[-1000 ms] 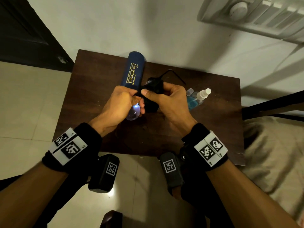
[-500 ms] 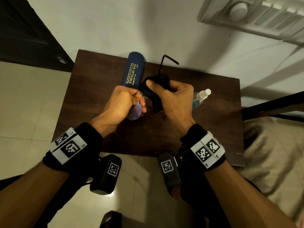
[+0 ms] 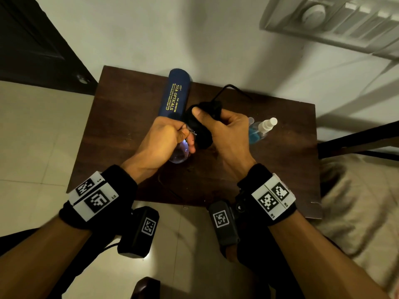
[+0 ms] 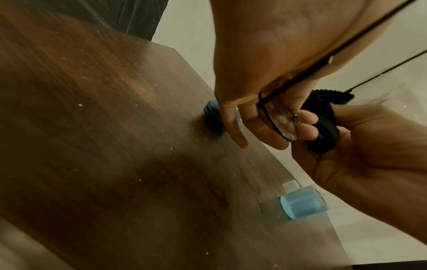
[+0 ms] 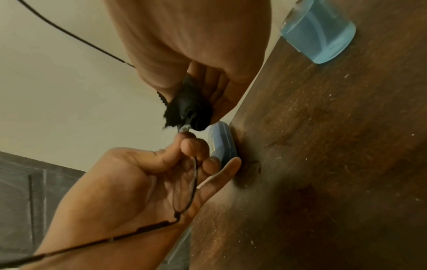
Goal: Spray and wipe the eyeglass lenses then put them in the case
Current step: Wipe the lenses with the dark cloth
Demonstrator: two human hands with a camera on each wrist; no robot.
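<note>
My left hand (image 3: 170, 137) grips thin black-framed eyeglasses (image 4: 280, 126) by one lens rim above the brown table (image 3: 121, 130); that lens (image 3: 179, 156) pokes out below my fingers. My right hand (image 3: 222, 128) pinches a black cloth (image 3: 200, 130) round the other lens, thumb on top; the lens itself is hidden inside the cloth (image 5: 187, 111). A temple arm (image 3: 228, 89) sticks up behind the cloth. The closed dark blue case (image 3: 174, 93) with gold lettering lies behind my left hand. The spray bottle (image 3: 260, 131) with blue liquid lies to the right.
A clear bottle cap (image 4: 290, 185) sits on the table by the spray bottle (image 4: 302, 204). The table backs onto a pale wall (image 3: 194, 35). A dark door (image 3: 32, 44) is at far left. A chair with beige fabric (image 3: 356, 201) stands right of the table.
My right hand has twisted the cloth round the lens, and the glasses turned with it; the raised temple arm swung up, then tilted back down to the right. Both hands stayed over the table's middle.
</note>
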